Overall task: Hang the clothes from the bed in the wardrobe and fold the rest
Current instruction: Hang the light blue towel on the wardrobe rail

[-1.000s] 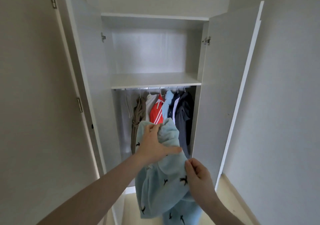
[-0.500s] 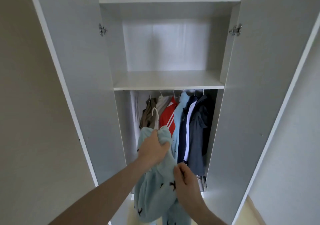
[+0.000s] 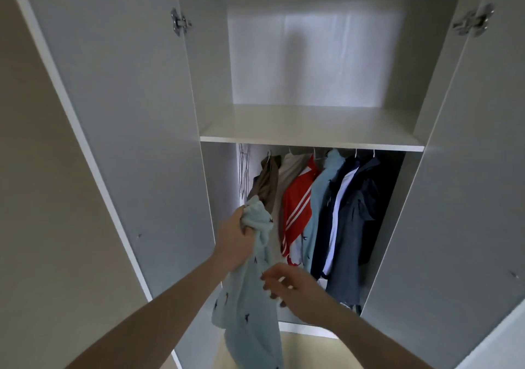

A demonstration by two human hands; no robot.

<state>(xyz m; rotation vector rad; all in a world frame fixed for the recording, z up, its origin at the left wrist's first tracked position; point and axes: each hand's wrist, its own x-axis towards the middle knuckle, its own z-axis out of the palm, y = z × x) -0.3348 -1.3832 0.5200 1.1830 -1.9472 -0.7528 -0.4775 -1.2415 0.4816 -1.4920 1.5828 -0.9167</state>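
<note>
My left hand [image 3: 237,238] grips the top of a light blue garment [image 3: 250,309] printed with small dark figures and holds it up in front of the open wardrobe [image 3: 309,138]. The cloth hangs down below my wrist. My right hand [image 3: 292,287] is beside the garment's middle, fingers loosely curled, holding nothing that I can see. Under the shelf, several clothes hang on hangers: a brown one [image 3: 265,182], a red one with white stripes [image 3: 297,206], a light blue one [image 3: 322,195] and dark navy ones [image 3: 355,221]. The held garment's hanger is hidden.
Both wardrobe doors stand open, the left door [image 3: 127,113] and the right door [image 3: 468,170] flanking me closely. A bare white shelf [image 3: 309,125] sits above the rail. There is a gap at the rail's left end beside the brown garment. Beige wall at left [image 3: 34,198].
I have moved closer to the wardrobe. My left hand has carried the blue garment's top up towards the left end of the hanging clothes. My right hand has come off the cloth.
</note>
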